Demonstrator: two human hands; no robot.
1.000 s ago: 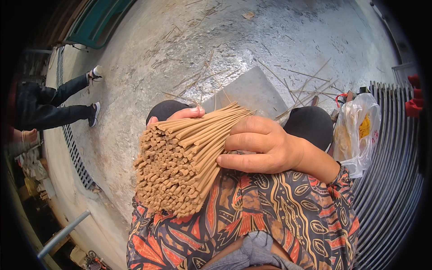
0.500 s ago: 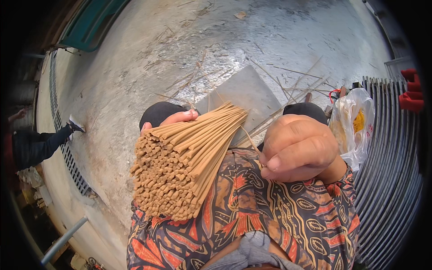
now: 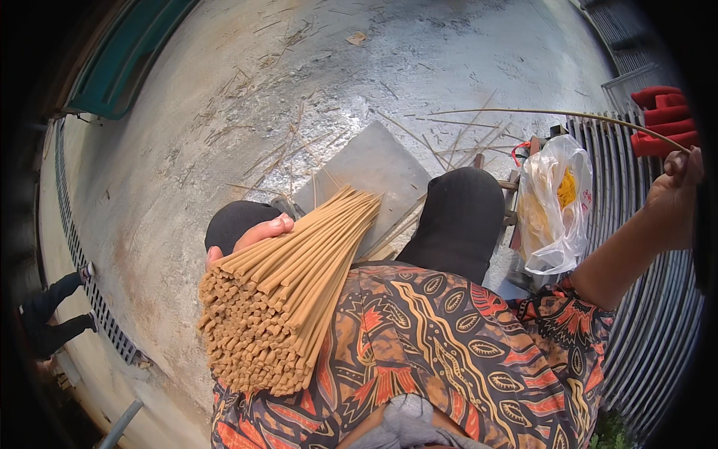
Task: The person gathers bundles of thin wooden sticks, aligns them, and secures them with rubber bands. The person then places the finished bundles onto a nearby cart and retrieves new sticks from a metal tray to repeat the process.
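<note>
A thick bundle of tan incense sticks (image 3: 262, 322) rests over my lap, its blunt coated ends toward me and the narrower ends fanning away to the right. My left hand (image 3: 260, 233) is closed around the bundle's far left side; only some fingers show, the rest being behind the sticks. Out at the far right, my right hand (image 3: 673, 187) pinches the end of one long thin brown stick (image 3: 553, 113). That stick reaches leftward above the floor in a slight curve, apart from the bundle.
A grey flat sheet (image 3: 389, 161) lies beyond my knees, with loose sticks scattered on the concrete floor (image 3: 172, 194). By my right knee sits a clear plastic bag (image 3: 557, 217) with yellow contents. Ribbed grey sheeting (image 3: 628, 299) and red cloth (image 3: 662, 120) are at right. Another person's legs (image 3: 56, 314) show far left.
My right hand has swung from beside the bundle out to the far right, pulling the thin stick along. My left hand keeps its hold on the bundle. The other person has stepped nearer the lower left.
</note>
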